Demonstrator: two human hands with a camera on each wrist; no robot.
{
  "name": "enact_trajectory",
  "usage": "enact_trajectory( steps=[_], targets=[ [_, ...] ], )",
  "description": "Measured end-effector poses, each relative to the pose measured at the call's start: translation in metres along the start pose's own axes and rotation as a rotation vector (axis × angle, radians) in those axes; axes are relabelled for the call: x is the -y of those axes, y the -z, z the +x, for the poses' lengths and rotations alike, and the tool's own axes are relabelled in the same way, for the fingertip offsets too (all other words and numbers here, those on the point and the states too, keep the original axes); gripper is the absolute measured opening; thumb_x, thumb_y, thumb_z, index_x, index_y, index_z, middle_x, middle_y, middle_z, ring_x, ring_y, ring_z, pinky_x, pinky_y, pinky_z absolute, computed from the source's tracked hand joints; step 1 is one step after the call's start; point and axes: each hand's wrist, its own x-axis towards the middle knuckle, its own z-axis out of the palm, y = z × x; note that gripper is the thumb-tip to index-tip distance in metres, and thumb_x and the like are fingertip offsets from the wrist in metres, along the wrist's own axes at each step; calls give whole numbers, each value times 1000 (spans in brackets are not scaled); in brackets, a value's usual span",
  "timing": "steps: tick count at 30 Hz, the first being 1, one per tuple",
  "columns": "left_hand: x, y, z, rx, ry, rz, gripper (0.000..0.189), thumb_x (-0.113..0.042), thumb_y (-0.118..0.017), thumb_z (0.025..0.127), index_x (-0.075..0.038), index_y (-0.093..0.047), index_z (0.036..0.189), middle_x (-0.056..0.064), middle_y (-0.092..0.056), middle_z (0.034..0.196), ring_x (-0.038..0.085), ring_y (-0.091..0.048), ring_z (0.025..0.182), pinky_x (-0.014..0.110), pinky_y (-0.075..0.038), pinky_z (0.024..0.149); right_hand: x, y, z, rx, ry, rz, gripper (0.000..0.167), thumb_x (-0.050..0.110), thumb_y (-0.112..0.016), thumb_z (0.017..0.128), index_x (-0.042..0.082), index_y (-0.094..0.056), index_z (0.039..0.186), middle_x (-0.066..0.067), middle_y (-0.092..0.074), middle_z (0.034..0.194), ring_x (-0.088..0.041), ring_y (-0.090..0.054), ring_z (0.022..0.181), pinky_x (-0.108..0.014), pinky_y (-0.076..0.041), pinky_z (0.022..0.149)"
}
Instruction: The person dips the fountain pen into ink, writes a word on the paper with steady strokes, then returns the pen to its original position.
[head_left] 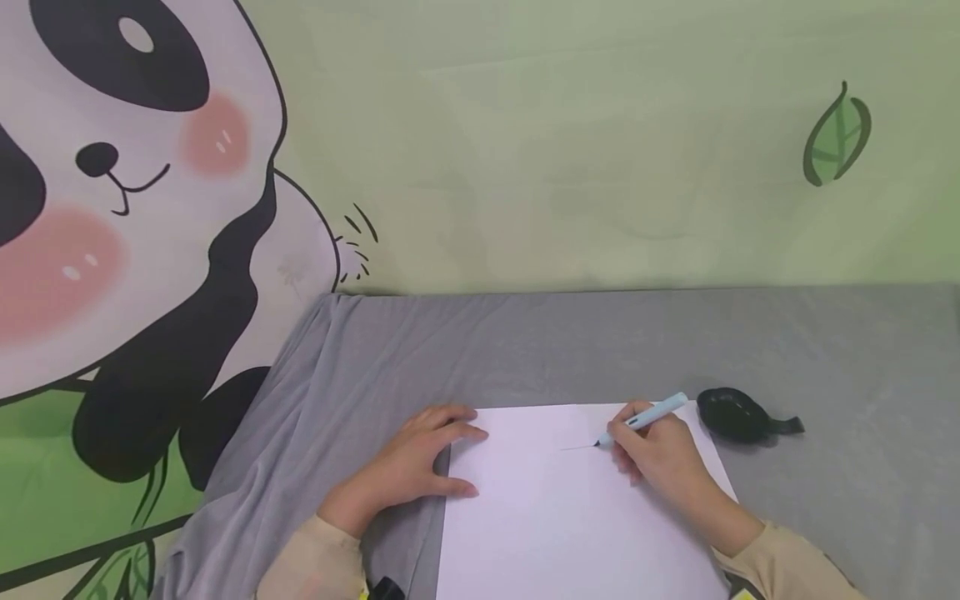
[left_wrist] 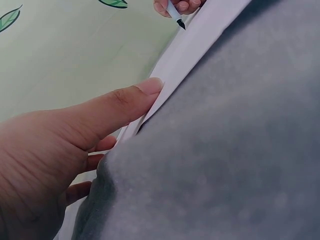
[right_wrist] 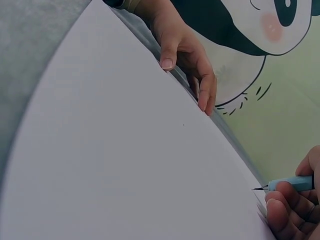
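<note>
A sheet of white paper lies on a grey cloth. My right hand pinches a light blue pen over its upper right part. The pen's dark pointed tip meets the paper at the right end of a short thin line. At the sheet's left edge my left hand rests with thumb and fingers spread, the fingertips on the paper. The left wrist view shows that thumb lying on the paper's edge. In the right wrist view the pen shows a slender dark tip.
Just beyond the paper's upper right corner sits a dark, leaf-shaped object with a short stem-like handle. Grey cloth covers the table and falls in folds at the left. Behind it hangs a green backdrop with a printed panda.
</note>
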Motion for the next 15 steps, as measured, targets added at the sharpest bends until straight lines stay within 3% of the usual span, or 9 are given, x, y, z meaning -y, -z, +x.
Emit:
enact_trajectory(
  steps=[15],
  targets=[
    [-1, 1, 0, 14, 16, -2, 61, -42, -80, 73, -23, -60, 127, 2, -48, 143, 29, -40, 136, 54, -32, 109, 0, 3, 1, -7, -17, 2, 14, 12, -57, 92, -2, -57, 89, -5, -57, 56, -10, -52, 45, -24, -48, 44]
  ],
)
